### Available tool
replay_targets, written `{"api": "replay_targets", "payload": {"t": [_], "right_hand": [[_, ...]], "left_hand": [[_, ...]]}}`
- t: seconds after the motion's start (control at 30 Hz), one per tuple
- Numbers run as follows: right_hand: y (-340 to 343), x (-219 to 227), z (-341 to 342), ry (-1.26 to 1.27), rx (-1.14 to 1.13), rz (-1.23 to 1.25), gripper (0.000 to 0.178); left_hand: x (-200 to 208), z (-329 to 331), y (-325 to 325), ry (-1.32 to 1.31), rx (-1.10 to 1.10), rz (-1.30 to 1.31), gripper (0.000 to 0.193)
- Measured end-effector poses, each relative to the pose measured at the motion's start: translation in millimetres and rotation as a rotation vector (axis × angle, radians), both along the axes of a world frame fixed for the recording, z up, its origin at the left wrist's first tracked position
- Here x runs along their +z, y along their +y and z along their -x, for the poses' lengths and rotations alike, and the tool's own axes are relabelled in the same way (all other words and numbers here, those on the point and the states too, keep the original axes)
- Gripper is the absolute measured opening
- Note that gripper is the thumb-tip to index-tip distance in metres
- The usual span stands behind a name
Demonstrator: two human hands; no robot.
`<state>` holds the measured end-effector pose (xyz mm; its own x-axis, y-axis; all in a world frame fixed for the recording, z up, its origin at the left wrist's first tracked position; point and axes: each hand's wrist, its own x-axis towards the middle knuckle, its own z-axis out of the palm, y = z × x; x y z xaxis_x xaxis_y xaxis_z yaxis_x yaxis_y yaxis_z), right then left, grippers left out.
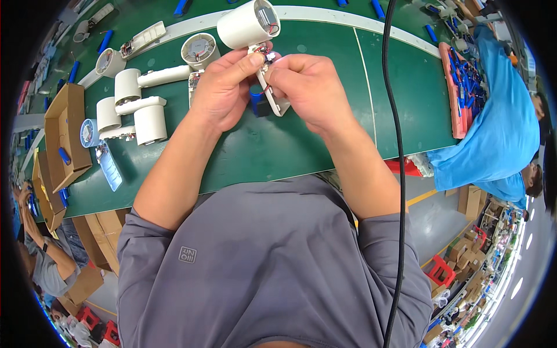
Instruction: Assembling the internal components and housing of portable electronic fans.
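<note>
A white handheld fan body (241, 28) with a barrel-shaped head and an opened handle is held over the green table. My left hand (223, 93) is closed around the upper handle, its thumb by the red and black wires and a small white connector (271, 56). At the inner side of the handle, my right hand (310, 90) is closed in a pinch; its fingertips hide what they grip. A blue battery (256, 100) hangs beside the handle's lower part, next to a black piece (264, 108).
Several white fan bodies (149, 124) lie to the left, with a light blue one (109, 167) nearer me. Cardboard boxes (71, 130) stand at the left edge. A pink tray (458, 124) of blue batteries sits at the right. A black cable (392, 116) hangs across the view.
</note>
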<state>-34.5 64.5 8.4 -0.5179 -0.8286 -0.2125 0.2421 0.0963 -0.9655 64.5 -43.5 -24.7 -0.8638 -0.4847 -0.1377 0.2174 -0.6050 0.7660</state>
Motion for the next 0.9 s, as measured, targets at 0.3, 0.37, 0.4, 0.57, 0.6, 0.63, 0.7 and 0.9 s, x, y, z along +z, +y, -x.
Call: {"api": "replay_targets", "payload": {"t": [0.3, 0.37, 0.4, 0.57, 0.6, 0.63, 0.7, 0.9], "right_hand": [[0, -12, -6, 0.034, -0.14, 0.097, 0.013], [1, -13, -7, 0.029, -0.166, 0.114, 0.011], [2, -13, -6, 0.053, -0.149, 0.114, 0.011], [-1, -10, -7, 0.041, -0.14, 0.108, 0.011], [-1, -7, -7, -0.003, -0.13, 0.099, 0.01], [-1, -4, -7, -0.048, -0.123, 0.091, 0.01], [-2, 5, -1, -0.08, -0.058, 0.068, 0.009], [-4, 13, 11, -0.135, 0.069, -0.076, 0.009]], "left_hand": [[-6, 5, 7, 0.0, 0.071, 0.106, 0.027], [-7, 6, 9, 0.003, 0.084, 0.129, 0.027], [-8, 5, 9, 0.007, 0.092, 0.124, 0.027], [-6, 5, 9, -0.018, 0.11, 0.132, 0.027], [-5, 5, 8, -0.024, 0.113, 0.139, 0.027], [-5, 5, 7, -0.032, 0.114, 0.148, 0.027], [-5, 3, 3, -0.016, 0.1, 0.114, 0.027], [-2, 0, 0, -0.002, 0.063, 0.095, 0.027]]}}
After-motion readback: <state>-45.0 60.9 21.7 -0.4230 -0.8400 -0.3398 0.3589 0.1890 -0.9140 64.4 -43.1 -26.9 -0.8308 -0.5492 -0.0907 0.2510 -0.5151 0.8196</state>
